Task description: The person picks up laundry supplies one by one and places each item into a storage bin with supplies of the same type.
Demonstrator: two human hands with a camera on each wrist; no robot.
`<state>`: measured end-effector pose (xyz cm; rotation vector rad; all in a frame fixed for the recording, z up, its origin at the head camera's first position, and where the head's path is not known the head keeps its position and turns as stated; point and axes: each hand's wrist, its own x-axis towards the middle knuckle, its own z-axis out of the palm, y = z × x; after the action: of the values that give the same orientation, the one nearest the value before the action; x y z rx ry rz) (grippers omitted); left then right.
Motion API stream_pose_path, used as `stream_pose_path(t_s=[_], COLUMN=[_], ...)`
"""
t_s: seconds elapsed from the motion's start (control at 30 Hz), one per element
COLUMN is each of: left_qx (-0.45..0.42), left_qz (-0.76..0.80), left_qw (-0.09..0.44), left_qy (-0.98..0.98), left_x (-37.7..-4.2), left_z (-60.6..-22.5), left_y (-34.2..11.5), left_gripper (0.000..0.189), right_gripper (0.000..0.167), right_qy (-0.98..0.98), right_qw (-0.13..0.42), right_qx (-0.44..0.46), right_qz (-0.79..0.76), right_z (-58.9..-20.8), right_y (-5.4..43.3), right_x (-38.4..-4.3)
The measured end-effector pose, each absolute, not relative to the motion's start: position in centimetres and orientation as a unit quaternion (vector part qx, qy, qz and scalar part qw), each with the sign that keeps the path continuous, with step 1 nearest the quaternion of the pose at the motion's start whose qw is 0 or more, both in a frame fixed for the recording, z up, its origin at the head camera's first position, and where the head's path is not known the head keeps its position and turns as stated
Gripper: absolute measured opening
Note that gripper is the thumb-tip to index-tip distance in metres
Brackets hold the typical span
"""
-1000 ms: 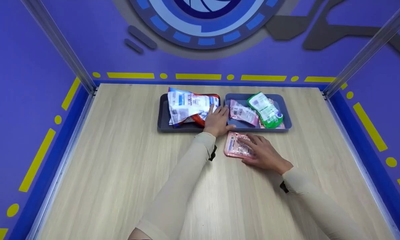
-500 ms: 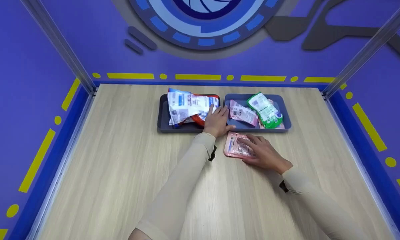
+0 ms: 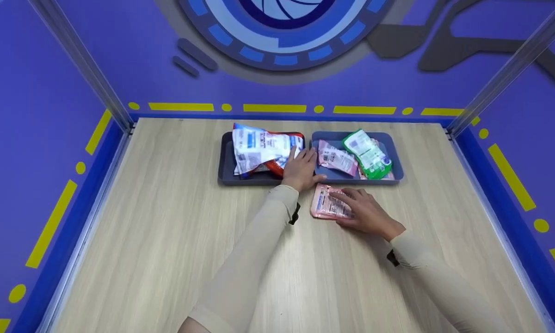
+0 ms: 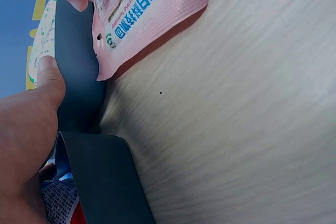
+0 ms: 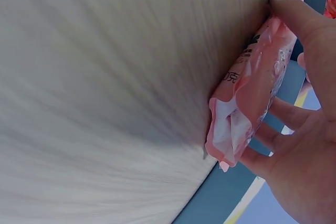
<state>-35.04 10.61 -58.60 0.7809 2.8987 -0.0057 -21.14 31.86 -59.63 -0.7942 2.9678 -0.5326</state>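
Observation:
A pink pouch (image 3: 329, 203) with printed text lies on the wooden table in front of the trays. My right hand (image 3: 365, 212) holds it where it lies: the thumb is at its near edge and the fingers reach over its top. In the right wrist view the pouch's (image 5: 257, 87) folded end faces the camera. My left hand (image 3: 300, 169) rests with extended fingers over the neighbouring ends of a black tray (image 3: 229, 179) and a grey-blue tray (image 3: 337, 179). Its thumb (image 4: 50, 80) lies on the grey-blue tray's rim in the left wrist view.
The black tray holds a white-and-blue bag (image 3: 256, 148) over red packaging (image 3: 275, 167). In the grey-blue tray are a small pink packet (image 3: 337, 158), a green-and-white pouch (image 3: 369, 152) and another pink package partly beneath it. Purple walls (image 3: 282, 92) stand along the table's back and sides.

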Motion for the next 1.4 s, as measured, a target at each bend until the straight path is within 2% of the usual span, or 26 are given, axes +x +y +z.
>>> stream_pose_path(t_s=[0.13,0.67,1.4], left_qx=[0.258,0.254,0.258], left_qz=[-0.002,-0.015,-0.016], left_qw=[0.069,0.080,0.070], left_qy=[0.964,0.964,0.963], left_x=[-34.99,-34.85,-34.95], left_z=[-58.56,-58.37,-58.61], left_y=[10.58,10.67,10.63], left_gripper=[0.092,0.092,0.092], right_gripper=[0.074,0.074,0.074], right_qy=[0.951,0.954,0.956], right_qw=[0.001,0.013,0.014], right_qx=[-0.264,-0.248,-0.241], right_qz=[-0.163,-0.166,-0.167], right_z=[-59.61,-59.46,-59.10], right_y=[31.87,32.02,32.84], right_x=[-21.19,-21.10,-20.26])
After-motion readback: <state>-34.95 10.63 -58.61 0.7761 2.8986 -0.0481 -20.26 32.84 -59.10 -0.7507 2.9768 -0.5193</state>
